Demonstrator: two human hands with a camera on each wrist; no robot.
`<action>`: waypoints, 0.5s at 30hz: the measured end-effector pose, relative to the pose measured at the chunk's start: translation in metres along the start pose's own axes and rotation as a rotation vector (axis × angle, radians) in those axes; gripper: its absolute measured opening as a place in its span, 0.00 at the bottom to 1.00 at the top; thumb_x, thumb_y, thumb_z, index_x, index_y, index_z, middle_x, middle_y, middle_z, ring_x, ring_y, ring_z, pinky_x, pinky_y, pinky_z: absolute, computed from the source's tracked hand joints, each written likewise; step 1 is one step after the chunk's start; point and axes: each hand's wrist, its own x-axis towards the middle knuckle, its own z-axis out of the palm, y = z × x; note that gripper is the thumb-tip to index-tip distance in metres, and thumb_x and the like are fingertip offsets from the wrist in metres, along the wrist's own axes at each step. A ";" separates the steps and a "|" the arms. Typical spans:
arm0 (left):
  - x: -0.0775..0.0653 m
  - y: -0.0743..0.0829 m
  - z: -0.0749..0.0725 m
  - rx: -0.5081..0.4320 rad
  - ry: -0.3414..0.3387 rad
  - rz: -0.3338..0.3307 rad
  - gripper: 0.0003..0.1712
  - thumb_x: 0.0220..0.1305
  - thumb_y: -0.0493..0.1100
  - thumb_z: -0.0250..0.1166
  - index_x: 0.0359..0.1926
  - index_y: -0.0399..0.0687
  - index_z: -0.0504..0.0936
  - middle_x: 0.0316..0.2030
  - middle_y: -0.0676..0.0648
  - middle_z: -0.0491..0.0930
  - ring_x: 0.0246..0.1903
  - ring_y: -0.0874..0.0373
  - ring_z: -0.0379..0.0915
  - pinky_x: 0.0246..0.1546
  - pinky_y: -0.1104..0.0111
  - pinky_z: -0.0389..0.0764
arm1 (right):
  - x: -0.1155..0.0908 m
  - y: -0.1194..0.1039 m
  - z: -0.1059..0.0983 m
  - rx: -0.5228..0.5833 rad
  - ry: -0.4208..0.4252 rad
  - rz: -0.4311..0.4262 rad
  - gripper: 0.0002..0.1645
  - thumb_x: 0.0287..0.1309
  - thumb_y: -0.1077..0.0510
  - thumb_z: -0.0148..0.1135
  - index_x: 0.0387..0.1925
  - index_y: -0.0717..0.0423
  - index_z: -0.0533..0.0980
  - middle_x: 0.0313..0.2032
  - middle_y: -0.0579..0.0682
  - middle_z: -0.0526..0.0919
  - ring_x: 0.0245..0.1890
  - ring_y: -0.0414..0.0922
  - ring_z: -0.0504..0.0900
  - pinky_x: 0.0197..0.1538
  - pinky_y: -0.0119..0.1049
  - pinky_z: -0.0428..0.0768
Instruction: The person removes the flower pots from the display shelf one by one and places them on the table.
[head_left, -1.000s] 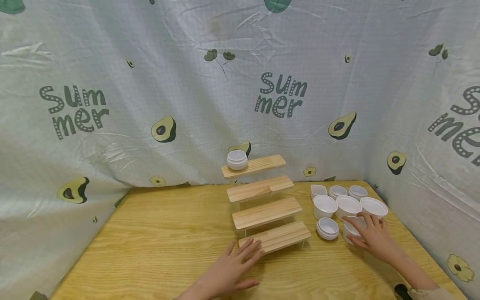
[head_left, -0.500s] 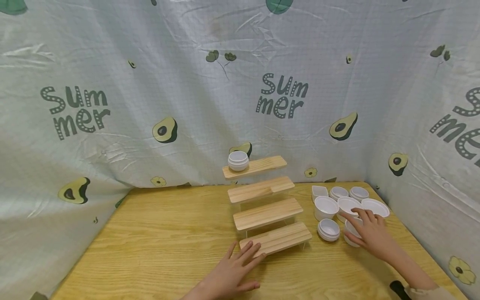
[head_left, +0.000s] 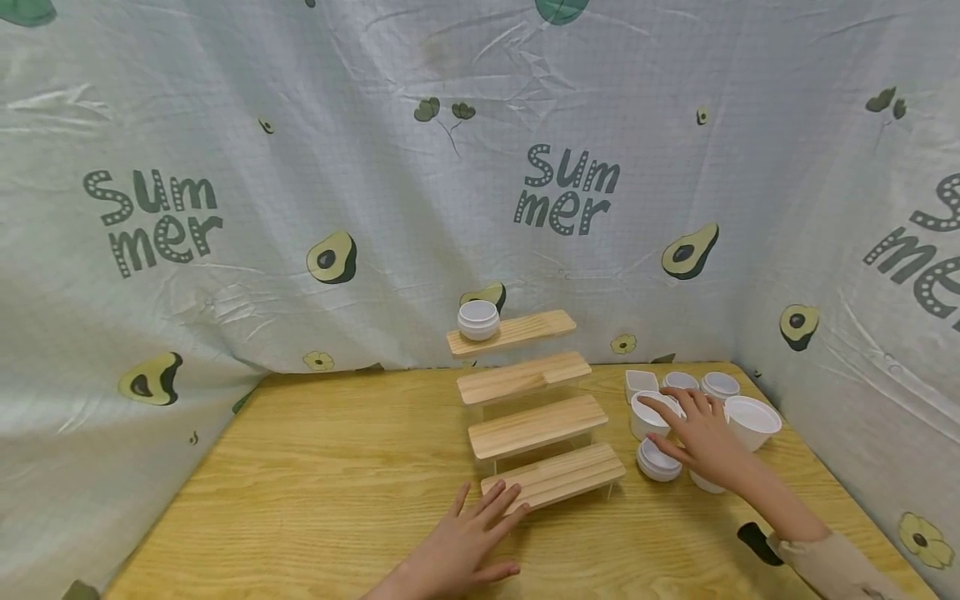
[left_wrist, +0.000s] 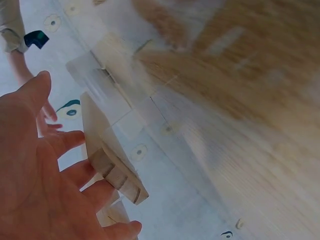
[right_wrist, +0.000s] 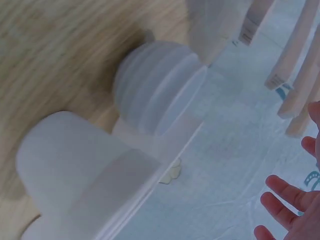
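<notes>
My left hand (head_left: 465, 542) rests its spread fingers at the left end of the lowest board (head_left: 566, 475) of a four-step wooden shelf. In the left wrist view its fingertips touch the end of a board (left_wrist: 112, 170). Over the group of white containers is my right hand (head_left: 705, 442), fingers spread and holding nothing. It overlaps a ribbed small pot (head_left: 660, 462) and hides most of a cup (head_left: 707, 483) at the front. The right wrist view has the ribbed pot (right_wrist: 155, 90) and a larger cup (right_wrist: 65, 155) standing apart from the fingers (right_wrist: 282, 192).
A white pot (head_left: 477, 320) stands on the left of the top board (head_left: 532, 331). Behind the right hand are a square tub (head_left: 641, 383), round pots (head_left: 721, 384) and a wide bowl (head_left: 752, 421). A printed curtain (head_left: 397, 200) bounds the wooden table (head_left: 337, 467).
My right hand has moved left and up from the front right cup, and that cup stays on the table. The left hand keeps its place on the lowest board.
</notes>
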 end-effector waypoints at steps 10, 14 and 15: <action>0.000 0.001 -0.001 -0.014 -0.018 -0.006 0.37 0.62 0.64 0.44 0.67 0.52 0.54 0.68 0.44 0.52 0.66 0.50 0.51 0.52 0.43 0.65 | 0.027 -0.009 -0.002 0.027 0.027 -0.062 0.31 0.61 0.36 0.40 0.54 0.51 0.69 0.48 0.60 0.71 0.43 0.57 0.67 0.41 0.54 0.61; 0.000 0.001 0.000 -0.019 -0.023 -0.006 0.37 0.62 0.64 0.44 0.67 0.53 0.53 0.68 0.44 0.51 0.66 0.50 0.50 0.52 0.42 0.64 | 0.041 -0.013 -0.002 0.024 0.065 -0.090 0.35 0.62 0.34 0.30 0.53 0.53 0.69 0.47 0.59 0.71 0.42 0.56 0.68 0.39 0.52 0.62; 0.000 0.001 0.000 -0.017 -0.024 -0.006 0.37 0.62 0.64 0.44 0.67 0.53 0.53 0.68 0.44 0.51 0.66 0.50 0.50 0.52 0.43 0.64 | 0.045 -0.014 -0.002 0.026 0.068 -0.094 0.36 0.62 0.34 0.30 0.53 0.54 0.69 0.47 0.59 0.71 0.42 0.56 0.68 0.39 0.52 0.62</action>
